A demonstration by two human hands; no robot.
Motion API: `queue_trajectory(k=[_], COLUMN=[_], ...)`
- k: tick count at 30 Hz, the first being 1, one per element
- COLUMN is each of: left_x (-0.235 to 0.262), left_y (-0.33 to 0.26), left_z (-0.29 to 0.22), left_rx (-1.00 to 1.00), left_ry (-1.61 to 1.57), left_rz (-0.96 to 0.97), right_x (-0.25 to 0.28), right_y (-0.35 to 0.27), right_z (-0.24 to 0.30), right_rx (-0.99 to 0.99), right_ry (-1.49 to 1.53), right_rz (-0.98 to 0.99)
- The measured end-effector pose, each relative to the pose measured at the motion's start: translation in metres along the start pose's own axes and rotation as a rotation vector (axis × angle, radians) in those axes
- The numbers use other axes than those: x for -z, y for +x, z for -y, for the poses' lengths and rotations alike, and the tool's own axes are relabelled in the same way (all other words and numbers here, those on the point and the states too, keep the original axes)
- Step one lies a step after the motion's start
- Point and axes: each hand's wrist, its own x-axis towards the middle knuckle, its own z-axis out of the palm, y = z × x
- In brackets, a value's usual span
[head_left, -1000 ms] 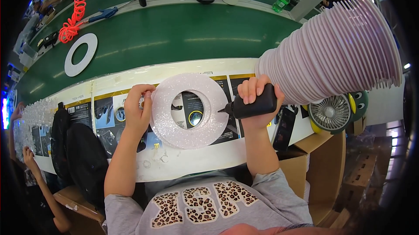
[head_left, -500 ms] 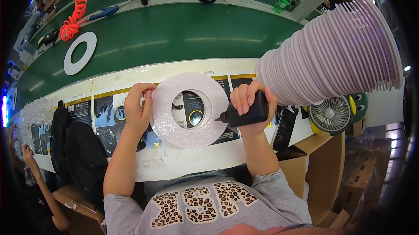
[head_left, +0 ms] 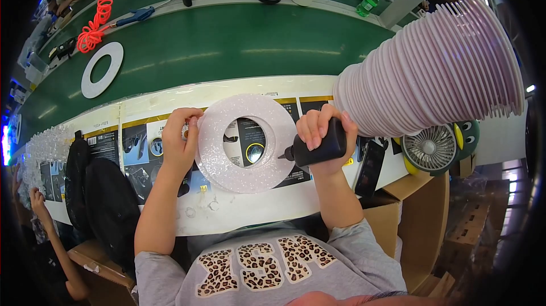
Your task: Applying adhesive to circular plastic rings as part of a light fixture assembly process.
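A white, glittery flat ring [head_left: 214, 155] lies in front of me, and the inner edge of its hole looks doubled, like two rings stacked. At its left rim, my left hand [head_left: 182, 138] pinches the edge between thumb and fingers. My right hand [head_left: 323, 132] is wrapped round a black squeeze bottle [head_left: 329, 148] with a pointed nozzle. That bottle is tilted to the left, and its tip sits over the ring's right side, right of the hole. Whether the tip touches the surface, I cannot tell.
A tall leaning stack of similar rings [head_left: 409, 73] stands at the right, by a small fan [head_left: 430, 148] and a phone [head_left: 371, 168]. Another ring [head_left: 88, 86] lies on the green belt [head_left: 227, 38]. A black bag [head_left: 108, 209] and another person's arm [head_left: 57, 243] are at left.
The squeeze bottle and my right hand have shifted slightly left. On the green belt, the loose ring has moved a little to the left. My left hand keeps its place.
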Motion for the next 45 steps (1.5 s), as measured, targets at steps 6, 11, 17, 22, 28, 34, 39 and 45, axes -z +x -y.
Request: queue_trajectory(k=[6, 11, 17, 22, 28, 34, 39, 45], left_x=[0.000, -0.002, -0.002, 0.000, 0.005, 0.006, 0.005, 0.006], left_y=[0.000, 0.000, 0.000, 0.000, 0.002, 0.006, 0.004, 0.004], left_z=[-0.001, 0.000, 0.000, -0.003, -0.018, -0.028, -0.024, -0.019], left_rx=[0.005, -0.012, -0.004, -0.008, -0.097, -0.268, -0.246, -0.208], left_ry=[-0.009, -0.025, -0.028, -0.025, -0.020, 0.105, 0.146, 0.164], left_rz=[-0.001, -0.044, -0.044, -0.052, 0.035, 0.329, 0.423, 0.400], right_x=[0.001, 0.003, 0.002, 0.002, 0.002, 0.009, 0.012, 0.010], right_y=[0.000, 0.000, 0.001, 0.003, 0.003, 0.005, 0.007, 0.008], right_z=[0.000, -0.001, -0.001, -0.001, 0.005, 0.012, 0.018, 0.019], right_rx=[-0.008, 0.019, 0.012, 0.007, 0.027, 0.064, 0.125, 0.096], right_ry=[-0.022, 0.006, -0.040, -0.010, 0.036, 0.010, -0.010, -0.054], right_rz=[-0.015, 0.025, -0.005, 0.003, -0.023, -0.033, -0.076, -0.094])
